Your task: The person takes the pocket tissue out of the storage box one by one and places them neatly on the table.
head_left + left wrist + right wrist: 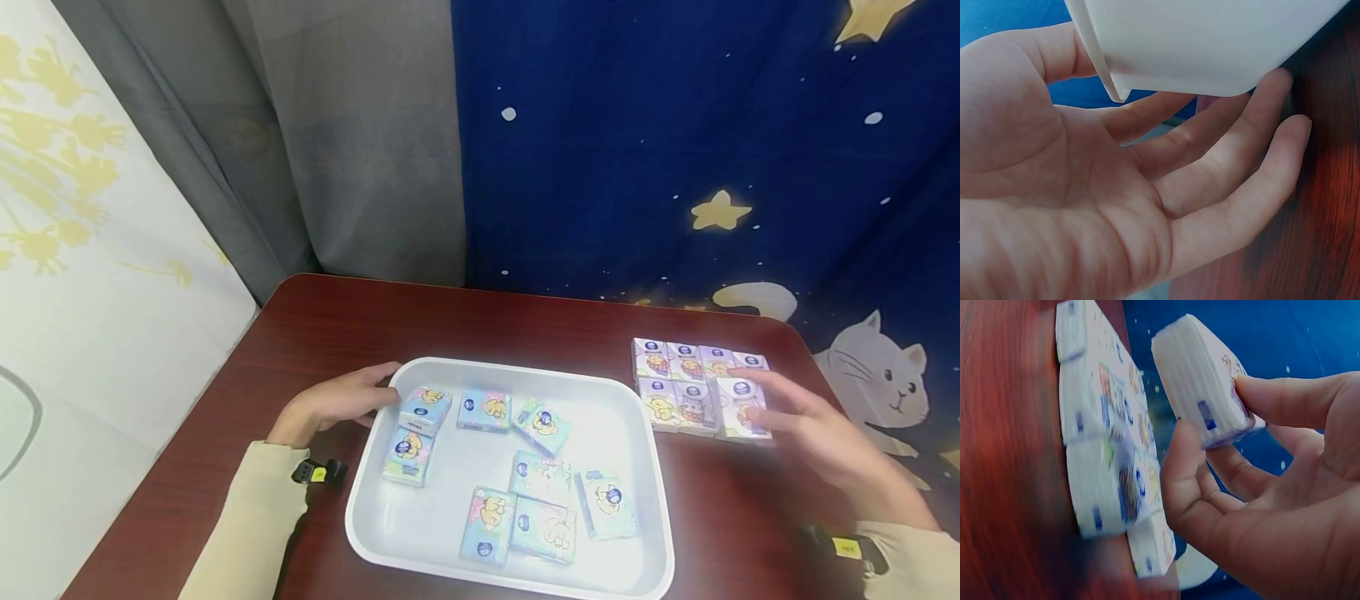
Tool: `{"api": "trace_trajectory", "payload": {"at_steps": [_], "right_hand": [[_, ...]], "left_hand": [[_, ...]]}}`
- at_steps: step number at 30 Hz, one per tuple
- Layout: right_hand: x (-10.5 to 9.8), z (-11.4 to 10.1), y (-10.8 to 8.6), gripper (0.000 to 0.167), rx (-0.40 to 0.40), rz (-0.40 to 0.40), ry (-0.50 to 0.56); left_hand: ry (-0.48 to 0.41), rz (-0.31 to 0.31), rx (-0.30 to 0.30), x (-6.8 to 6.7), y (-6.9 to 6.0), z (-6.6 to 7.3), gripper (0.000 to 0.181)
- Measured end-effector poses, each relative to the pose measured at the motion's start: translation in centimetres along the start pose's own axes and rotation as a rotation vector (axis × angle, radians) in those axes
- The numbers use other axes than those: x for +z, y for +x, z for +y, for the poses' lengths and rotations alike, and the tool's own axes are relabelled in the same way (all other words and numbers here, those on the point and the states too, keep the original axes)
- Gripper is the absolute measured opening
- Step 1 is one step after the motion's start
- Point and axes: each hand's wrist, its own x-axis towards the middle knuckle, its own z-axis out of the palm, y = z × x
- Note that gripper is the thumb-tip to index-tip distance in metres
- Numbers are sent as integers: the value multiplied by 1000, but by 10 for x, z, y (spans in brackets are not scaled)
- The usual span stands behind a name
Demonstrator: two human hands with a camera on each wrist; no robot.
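A white plastic tray (450, 492) holds several blue tissue packs (486, 410) lying at different angles. At its far left corner my left hand (341, 402) grips the rim. The left wrist view shows the thumb over the rim and the fingers under the tray's outer wall (1179, 50). My right hand (825, 442) pinches a small purple-and-white tissue pack (1197, 384) between thumb and fingers. In the right wrist view that pack is raised and tilted, apart from a block of similar purple packs (1110, 419) on the table.
The purple packs (660, 402) stand in two rows at the right of the dark red table (352, 325). Behind the table hang a grey curtain (360, 150) and a blue one (600, 167). A white patterned cloth (90, 333) is at the left.
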Motion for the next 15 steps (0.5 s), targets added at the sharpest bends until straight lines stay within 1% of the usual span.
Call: {"api": "trace_trajectory", "payload": {"at_steps": [1, 3, 5, 8, 10, 13, 15], "right_hand": [[-3, 3, -1, 59, 3, -1, 41], [-9, 9, -1, 58, -26, -4, 119], [-15, 17, -1, 60, -81, 1, 167], [-21, 28, -3, 62, -116, 15, 238], [-25, 34, -5, 59, -99, 45, 264], [-30, 41, -8, 53, -48, 84, 282], [-34, 44, -11, 49, 4, 116, 253]], "left_hand": [[-3, -1, 0, 0, 0, 0, 51], [-4, -1, -1, 0, 0, 0, 50], [-5, -2, -1, 0, 0, 0, 49], [-3, -1, -1, 0, 0, 1, 49], [-2, -1, -1, 0, 0, 1, 49], [-1, 1, -2, 0, 0, 1, 49], [0, 3, -4, 0, 0, 0, 50]]}}
